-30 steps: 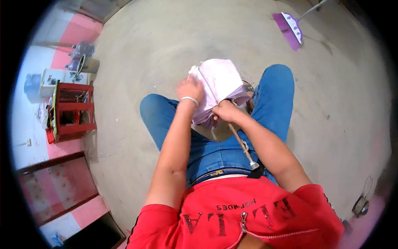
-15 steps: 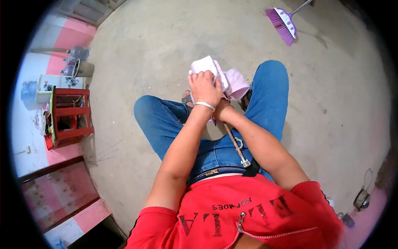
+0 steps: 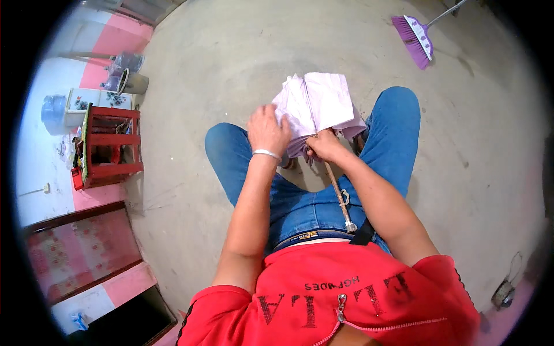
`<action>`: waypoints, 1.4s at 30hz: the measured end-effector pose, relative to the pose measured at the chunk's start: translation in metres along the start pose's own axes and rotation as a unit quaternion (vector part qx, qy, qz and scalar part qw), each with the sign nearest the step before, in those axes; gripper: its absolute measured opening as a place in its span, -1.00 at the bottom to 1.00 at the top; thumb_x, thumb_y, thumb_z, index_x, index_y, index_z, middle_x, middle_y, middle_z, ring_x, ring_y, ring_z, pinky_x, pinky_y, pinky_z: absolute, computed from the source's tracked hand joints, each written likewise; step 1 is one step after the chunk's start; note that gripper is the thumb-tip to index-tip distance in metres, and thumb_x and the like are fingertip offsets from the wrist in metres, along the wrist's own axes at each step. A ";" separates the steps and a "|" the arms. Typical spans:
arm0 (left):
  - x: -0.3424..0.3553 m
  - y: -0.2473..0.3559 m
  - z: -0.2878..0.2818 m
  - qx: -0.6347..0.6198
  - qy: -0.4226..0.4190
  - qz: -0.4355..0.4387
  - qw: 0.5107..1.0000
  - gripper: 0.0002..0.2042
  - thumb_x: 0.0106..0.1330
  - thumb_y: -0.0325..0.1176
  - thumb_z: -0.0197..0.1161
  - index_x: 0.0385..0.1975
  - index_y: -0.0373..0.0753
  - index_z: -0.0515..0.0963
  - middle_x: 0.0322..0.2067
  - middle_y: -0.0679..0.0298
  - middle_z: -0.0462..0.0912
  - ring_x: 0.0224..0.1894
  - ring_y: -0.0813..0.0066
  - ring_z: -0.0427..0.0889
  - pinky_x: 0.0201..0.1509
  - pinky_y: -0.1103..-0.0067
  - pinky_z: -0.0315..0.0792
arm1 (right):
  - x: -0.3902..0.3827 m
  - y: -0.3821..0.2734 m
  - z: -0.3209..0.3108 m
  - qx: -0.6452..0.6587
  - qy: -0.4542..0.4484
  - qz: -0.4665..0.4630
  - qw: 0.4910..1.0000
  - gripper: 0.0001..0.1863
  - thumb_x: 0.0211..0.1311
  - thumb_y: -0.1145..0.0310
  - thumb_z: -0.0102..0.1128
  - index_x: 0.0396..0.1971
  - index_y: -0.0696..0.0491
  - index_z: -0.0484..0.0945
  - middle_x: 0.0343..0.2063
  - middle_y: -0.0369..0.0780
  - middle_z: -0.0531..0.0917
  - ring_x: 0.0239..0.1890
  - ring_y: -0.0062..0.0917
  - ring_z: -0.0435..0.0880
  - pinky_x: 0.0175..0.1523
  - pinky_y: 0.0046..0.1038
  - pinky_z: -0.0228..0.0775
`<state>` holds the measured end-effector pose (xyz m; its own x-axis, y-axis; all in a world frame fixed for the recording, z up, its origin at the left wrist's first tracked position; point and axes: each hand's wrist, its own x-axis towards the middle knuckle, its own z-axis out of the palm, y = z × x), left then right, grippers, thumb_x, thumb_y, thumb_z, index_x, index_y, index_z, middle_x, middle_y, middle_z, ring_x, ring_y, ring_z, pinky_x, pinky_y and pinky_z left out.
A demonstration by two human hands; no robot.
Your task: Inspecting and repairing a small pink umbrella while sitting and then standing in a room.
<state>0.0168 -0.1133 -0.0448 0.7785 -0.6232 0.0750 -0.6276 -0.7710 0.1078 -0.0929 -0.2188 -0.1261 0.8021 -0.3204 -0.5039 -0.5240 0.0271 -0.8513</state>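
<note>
A pale pink pleated umbrella canopy [image 3: 326, 99] lies bunched between my bent knees, with a thin rod [image 3: 333, 180] running back toward my waist to a metal end and a dark strap [image 3: 363, 230]. My left hand [image 3: 266, 130], with a white band at the wrist, is at the canopy's left edge, fingers apart and slightly curved. My right hand [image 3: 323, 144] is closed around the rod just under the fabric, its fingertips partly hidden. A pale loop of cord [image 3: 344, 197] hangs on the rod.
A purple broom [image 3: 412, 43] lies at upper right. Along the left wall stand a red wooden stool [image 3: 112, 167] holding clutter, plastic containers [image 3: 53, 115] and a bucket [image 3: 134, 83]. A metal object with a wire loop [image 3: 503, 291] sits at lower right on the concrete floor [image 3: 473, 144].
Half a second ago my left hand lay over the fabric, above my right hand. It has moved left to the edge, and the canopy is spread wider and flatter.
</note>
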 end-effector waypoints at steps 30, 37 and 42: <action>0.020 0.048 0.018 -0.231 0.034 0.010 0.972 -0.75 -0.02 -0.25 0.22 -0.43 -0.31 0.54 -0.43 -0.03 0.59 -0.28 -0.03 0.54 -0.10 0.24 0.38 | 0.011 0.005 0.012 -0.169 0.014 0.008 0.985 -0.41 0.08 0.11 0.10 0.07 0.17 0.39 -0.08 0.11 0.55 -0.02 -0.05 0.53 0.10 -0.18 0.36; 0.009 -0.003 0.027 -0.145 -0.101 -0.095 0.980 -0.68 0.04 -0.16 0.14 -0.42 -0.34 0.59 -0.43 -0.09 0.61 -0.27 -0.09 0.59 -0.14 0.24 0.44 | 0.004 0.002 0.007 -0.135 0.082 -0.003 0.987 -0.65 0.04 0.22 0.02 -0.48 0.26 0.58 -0.57 -0.05 0.66 -0.46 -0.32 0.69 -0.17 -0.30 0.49; 0.001 0.010 0.007 0.091 -0.144 -0.037 0.985 -0.68 0.11 -0.18 0.15 -0.26 -0.28 0.53 -0.27 0.06 0.65 -0.17 0.12 0.61 0.08 0.27 0.30 | -0.002 -0.001 0.002 -0.113 0.027 -0.009 0.993 -0.61 0.07 0.21 0.02 -0.46 0.30 0.56 -0.57 -0.04 0.66 -0.41 -0.26 0.68 -0.15 -0.28 0.49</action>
<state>0.0112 -0.1226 -0.0504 0.8037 -0.5558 -0.2126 -0.5810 -0.8102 -0.0783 -0.0936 -0.2160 -0.1246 0.7988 -0.3696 -0.4747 -0.5651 -0.1906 -0.8027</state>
